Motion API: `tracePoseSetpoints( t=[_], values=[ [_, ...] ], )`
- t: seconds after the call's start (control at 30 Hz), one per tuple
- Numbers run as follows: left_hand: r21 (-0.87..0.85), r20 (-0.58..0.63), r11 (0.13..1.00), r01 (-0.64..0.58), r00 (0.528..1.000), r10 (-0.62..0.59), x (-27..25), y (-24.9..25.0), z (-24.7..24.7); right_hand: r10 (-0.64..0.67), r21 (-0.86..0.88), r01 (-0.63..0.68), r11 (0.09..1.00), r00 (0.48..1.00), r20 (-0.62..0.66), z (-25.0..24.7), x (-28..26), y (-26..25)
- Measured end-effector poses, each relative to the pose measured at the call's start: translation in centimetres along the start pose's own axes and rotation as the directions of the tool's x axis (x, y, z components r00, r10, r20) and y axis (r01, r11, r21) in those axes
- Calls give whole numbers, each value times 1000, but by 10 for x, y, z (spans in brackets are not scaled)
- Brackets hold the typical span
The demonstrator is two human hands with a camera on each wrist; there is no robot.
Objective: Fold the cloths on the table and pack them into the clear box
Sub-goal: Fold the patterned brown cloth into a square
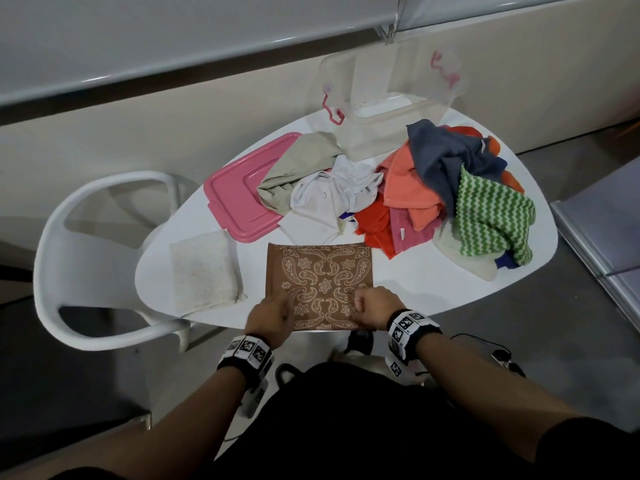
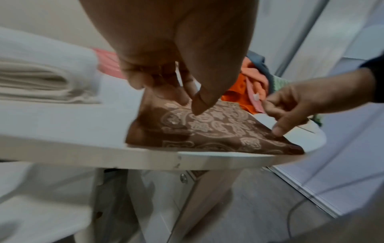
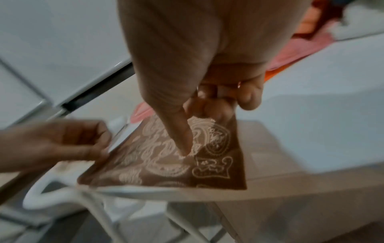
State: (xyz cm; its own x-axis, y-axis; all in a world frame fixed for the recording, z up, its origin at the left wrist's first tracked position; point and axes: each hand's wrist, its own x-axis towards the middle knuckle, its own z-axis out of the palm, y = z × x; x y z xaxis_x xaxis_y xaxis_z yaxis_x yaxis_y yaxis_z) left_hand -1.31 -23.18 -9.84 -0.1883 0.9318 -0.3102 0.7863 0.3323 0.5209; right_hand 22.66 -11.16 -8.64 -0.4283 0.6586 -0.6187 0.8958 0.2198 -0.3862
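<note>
Both hands have hold of the brown paisley-printed cloth (image 1: 320, 289), which lies flat at the near edge of the white rounded table (image 1: 426, 289). The left hand (image 1: 272, 315) pinches the cloth's near left edge between thumb and curled fingers (image 2: 135, 80); the right hand (image 1: 375, 306) pinches the near right edge the same way, thumb pressed down on the print, fingers (image 3: 247, 98) tucked beneath. The cloth's near hem sits right along the table rim, at six o'clock on the tabletop.

Just beside it, at about eight o'clock, rests a folded off-white cloth (image 1: 204, 271) in a neat square. Further in, around ten o'clock, lies the pink plastic lid (image 1: 239, 199), with a crumpled beige cloth (image 1: 298, 168) draped over its far corner and a rumpled white cloth (image 1: 332, 192) next to that. From the centre round to three o'clock spreads a loose heap: orange and salmon cloths (image 1: 405, 188), a pink one (image 1: 412, 233), a slate-blue cloth (image 1: 446, 157) on top, and a green-and-white zigzag cloth (image 1: 491, 216) hanging toward the right rim.

At twelve o'clock stands the clear plastic box (image 1: 388, 109) with pink latches, open at the top. A white moulded chair (image 1: 93, 258) is drawn up at the table's nine o'clock side.
</note>
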Motion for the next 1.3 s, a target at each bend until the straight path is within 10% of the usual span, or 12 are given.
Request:
tracePoseSetpoints(
  t=[0.13, 0.4, 0.67, 1.0, 1.17, 1.3],
  values=[
    [-26, 200, 990, -141, 969, 144, 14, 21, 18, -115, -129, 139, 982, 978, 173, 8, 1, -17],
    [127, 234, 974, 186, 949, -211, 24, 6, 6, -46, -138, 68, 988, 986, 161, -5, 7, 5],
    [294, 289, 939, -177, 953, 89, 76, 59, 10, -146, -329, 120, 937, 988, -55, -6, 29, -19],
    [241, 70, 966, 98, 991, -118, 87, 9, -2, -134, -423, 117, 898, 991, -11, -24, 41, 7],
    [276, 91, 936, -218, 975, 200, 55, -8, 1, -218, -389, 178, 904, 974, -58, -29, 51, -3],
    [324, 263, 925, -199, 958, 114, 33, -27, 10, -193, -518, 209, 829, 978, 85, -20, 60, -13]
  ],
)
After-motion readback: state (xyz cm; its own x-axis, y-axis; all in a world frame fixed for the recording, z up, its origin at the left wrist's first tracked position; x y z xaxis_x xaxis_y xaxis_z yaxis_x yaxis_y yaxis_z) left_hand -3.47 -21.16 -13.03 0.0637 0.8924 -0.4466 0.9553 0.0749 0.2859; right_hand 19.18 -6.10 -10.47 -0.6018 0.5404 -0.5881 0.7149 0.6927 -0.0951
